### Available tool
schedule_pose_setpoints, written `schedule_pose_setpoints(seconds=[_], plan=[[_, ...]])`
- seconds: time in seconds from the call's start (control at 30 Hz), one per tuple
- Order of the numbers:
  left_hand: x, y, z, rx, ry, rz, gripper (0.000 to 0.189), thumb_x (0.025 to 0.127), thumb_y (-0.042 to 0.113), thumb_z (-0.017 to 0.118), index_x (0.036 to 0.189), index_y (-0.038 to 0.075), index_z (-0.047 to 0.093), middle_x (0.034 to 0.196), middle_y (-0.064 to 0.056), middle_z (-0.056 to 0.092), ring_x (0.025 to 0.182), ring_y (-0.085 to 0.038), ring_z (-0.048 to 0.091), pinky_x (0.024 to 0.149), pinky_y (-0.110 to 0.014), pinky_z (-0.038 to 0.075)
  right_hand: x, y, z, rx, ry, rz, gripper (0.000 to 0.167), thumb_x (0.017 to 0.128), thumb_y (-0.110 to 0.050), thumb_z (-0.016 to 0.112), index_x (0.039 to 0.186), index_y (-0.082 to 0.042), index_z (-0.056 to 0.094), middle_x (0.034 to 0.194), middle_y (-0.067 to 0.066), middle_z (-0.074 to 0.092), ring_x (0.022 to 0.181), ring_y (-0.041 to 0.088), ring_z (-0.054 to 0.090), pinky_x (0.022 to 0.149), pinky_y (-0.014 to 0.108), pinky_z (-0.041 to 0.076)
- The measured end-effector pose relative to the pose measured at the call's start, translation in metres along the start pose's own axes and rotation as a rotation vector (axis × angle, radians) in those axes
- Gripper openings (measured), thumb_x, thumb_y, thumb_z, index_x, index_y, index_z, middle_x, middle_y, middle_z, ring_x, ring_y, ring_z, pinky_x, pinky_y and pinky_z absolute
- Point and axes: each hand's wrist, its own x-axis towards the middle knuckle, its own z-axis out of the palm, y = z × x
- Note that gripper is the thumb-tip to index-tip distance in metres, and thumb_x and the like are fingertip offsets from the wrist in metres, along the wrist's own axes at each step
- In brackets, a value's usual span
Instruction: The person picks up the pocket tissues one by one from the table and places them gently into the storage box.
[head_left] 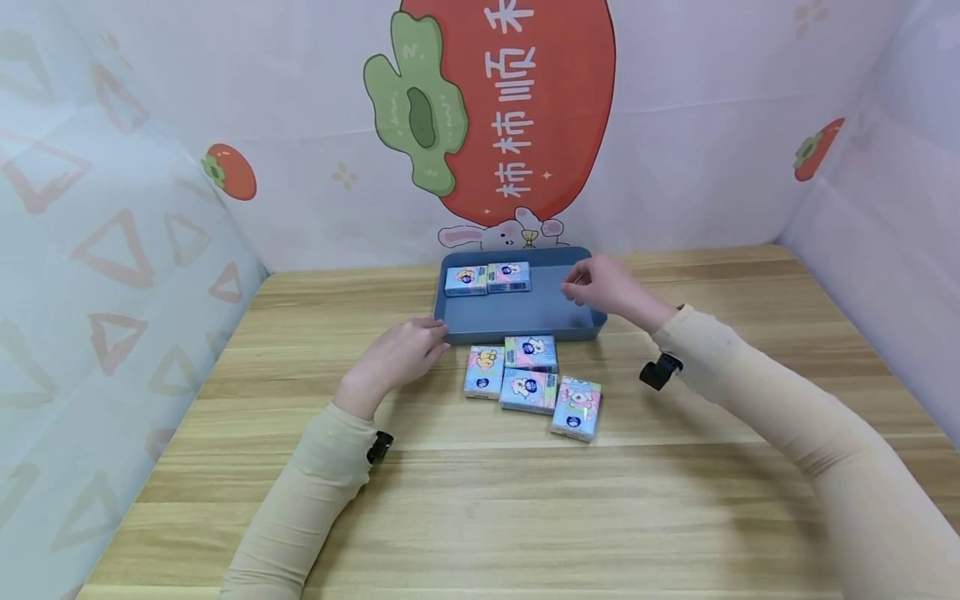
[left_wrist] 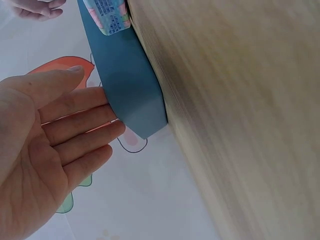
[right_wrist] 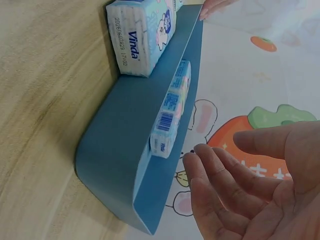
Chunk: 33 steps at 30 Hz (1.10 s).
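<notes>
A blue-grey tray [head_left: 517,315] stands at the back of the table, with two small tissue packs [head_left: 508,277] side by side in its back left. My left hand [head_left: 401,354] reaches to the tray's front left corner; its straight fingertips [left_wrist: 114,129] touch the rim there. Over the tray's right side hovers my right hand [head_left: 607,287], fingers loosely bent, nothing between thumb and fingers in the right wrist view. In front of the tray lie several more tissue packs: one upright in line with the left hand [head_left: 483,372], others beside it [head_left: 529,390].
The wooden table [head_left: 480,508] meets a printed cloth backdrop [head_left: 315,100] right behind the tray. Cloth also hangs along the left and right sides. The rightmost tissue pack [head_left: 577,408] lies slightly turned, nearest the table's front.
</notes>
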Motion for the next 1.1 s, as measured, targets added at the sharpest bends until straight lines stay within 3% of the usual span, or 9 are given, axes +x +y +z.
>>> schedule_pose_setpoints(seconds=[0.33, 0.87, 1.1], plan=[[0.000, -0.001, 0.002, 0.000, 0.006, 0.006, 0.033, 0.095, 0.019, 0.057, 0.120, -0.001, 0.064, 0.124, -0.019, 0.062, 0.116, -0.032, 0.059, 0.099, -0.044, 0.049, -0.013, 0.009, 0.009, -0.030, 0.024, -0.037, 0.024, 0.093, -0.023, 0.061, 0.107, -0.005, 0.068, 0.093, 0.011, 0.068, 0.084, 0.026, 0.064, 0.066, 0.029, 0.055], [0.001, -0.001, 0.001, 0.005, 0.005, 0.009, 0.033, 0.095, 0.019, 0.057, 0.120, -0.001, 0.064, 0.123, -0.018, 0.063, 0.115, -0.032, 0.060, 0.099, -0.044, 0.050, -0.042, 0.018, 0.025, -0.094, 0.015, -0.076, 0.020, 0.091, -0.022, 0.062, 0.100, -0.006, 0.070, 0.088, 0.006, 0.068, 0.079, 0.018, 0.059, 0.070, 0.030, 0.054], [0.001, -0.001, 0.001, 0.001, -0.001, 0.006, 0.033, 0.095, 0.019, 0.057, 0.120, -0.002, 0.063, 0.123, -0.019, 0.062, 0.116, -0.032, 0.059, 0.099, -0.045, 0.049, -0.052, 0.020, 0.030, -0.077, -0.033, -0.100, 0.017, 0.091, -0.019, 0.063, 0.099, -0.005, 0.070, 0.086, 0.006, 0.068, 0.078, 0.017, 0.061, 0.068, 0.029, 0.053]])
